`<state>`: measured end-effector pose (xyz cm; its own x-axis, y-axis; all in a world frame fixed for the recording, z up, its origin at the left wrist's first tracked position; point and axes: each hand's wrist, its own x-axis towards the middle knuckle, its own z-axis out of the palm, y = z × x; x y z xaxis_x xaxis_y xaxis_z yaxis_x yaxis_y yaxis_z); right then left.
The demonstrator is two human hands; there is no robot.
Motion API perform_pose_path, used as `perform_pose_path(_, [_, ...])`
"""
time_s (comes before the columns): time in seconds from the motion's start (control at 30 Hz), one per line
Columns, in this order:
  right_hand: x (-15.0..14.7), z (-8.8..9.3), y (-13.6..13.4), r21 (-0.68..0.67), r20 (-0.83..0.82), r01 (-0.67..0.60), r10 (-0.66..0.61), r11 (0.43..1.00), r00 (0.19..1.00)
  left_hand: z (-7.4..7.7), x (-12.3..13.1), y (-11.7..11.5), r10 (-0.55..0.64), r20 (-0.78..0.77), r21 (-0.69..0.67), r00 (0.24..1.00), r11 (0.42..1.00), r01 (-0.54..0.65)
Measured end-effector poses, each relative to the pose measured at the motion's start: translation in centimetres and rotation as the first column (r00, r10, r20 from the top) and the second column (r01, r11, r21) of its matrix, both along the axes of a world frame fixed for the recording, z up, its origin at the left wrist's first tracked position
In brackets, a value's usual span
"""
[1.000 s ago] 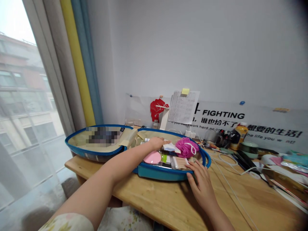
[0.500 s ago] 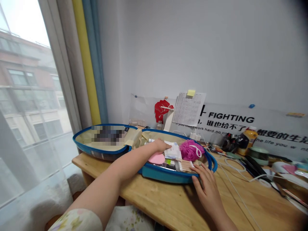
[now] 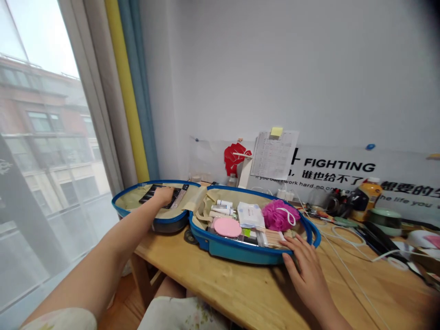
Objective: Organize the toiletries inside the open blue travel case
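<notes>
An open blue case (image 3: 240,253) lies on the wooden table, its two halves side by side. My left hand (image 3: 164,196) reaches into the left half, over a dark flat item (image 3: 147,195); its fingertips are too small to make out. My right hand (image 3: 302,261) rests with fingers spread on the front right rim, beside a bundle of thin wooden sticks (image 3: 274,238). In the right half lie a pink oval pad (image 3: 227,227), small white tubes (image 3: 223,210), a white packet (image 3: 250,215) and a magenta bath puff (image 3: 279,215).
At the right of the table (image 3: 220,284) are white cables (image 3: 347,234), a bottle with an orange top (image 3: 369,197), a green lidded jar (image 3: 385,221) and black items. Behind stands a wall with a poster (image 3: 337,172) and pinned papers (image 3: 275,153). Curtains hang at left.
My left hand has moved left, from above the white packet in the right half to the dark item in the left half. My right hand stays on the rim. The view has shifted slightly.
</notes>
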<state>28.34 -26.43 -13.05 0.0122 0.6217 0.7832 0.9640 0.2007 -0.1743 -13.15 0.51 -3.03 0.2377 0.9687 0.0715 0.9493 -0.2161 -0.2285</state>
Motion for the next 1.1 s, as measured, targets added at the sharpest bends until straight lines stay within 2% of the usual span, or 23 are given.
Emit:
perform_pose_path(0.1, [0.1,0.0,0.0,-0.019,0.009,0.014,-0.014,1.0,1.0,-2.0,-4.1,0.7,0.021,-0.07,-0.045,0.997,0.999,-0.024])
perform_pose_path(0.2, [0.1,-0.1,0.0,0.013,0.042,0.014,-0.014,1.0,0.999,-3.3,-5.8,1.6,-0.027,-0.113,-0.081,0.993,0.997,0.017])
perform_pose_path(0.4, [0.2,-0.1,0.0,0.047,0.082,0.008,-0.012,0.999,0.997,-4.0,-5.7,3.2,-0.13,-0.172,-0.108,0.976,0.988,0.112])
perform_pose_path(0.6, [0.1,0.1,-0.1,0.066,0.08,0.006,-0.012,0.998,0.997,-4.0,-4.9,2.9,-0.18,-0.23,-0.106,0.956,0.982,0.159])
perform_pose_path(0.77, [0.1,0.0,-0.1,0.048,0.08,0.008,-0.011,0.999,0.997,-2.5,-4.8,1.5,-0.191,-0.248,-0.054,0.95,0.982,0.183])
perform_pose_path(0.97, [0.0,0.2,-0.1,0.035,0.05,-0.007,0.005,0.999,0.999,0.8,-4.7,-1.1,-0.184,-0.238,0.035,0.954,0.98,0.198])
perform_pose_path(1.1, [-0.1,0.1,-0.1,0.008,0.014,-0.017,0.017,1.0,1.0,3.1,-3.2,-3.3,-0.238,-0.233,0.105,0.943,0.958,0.268])
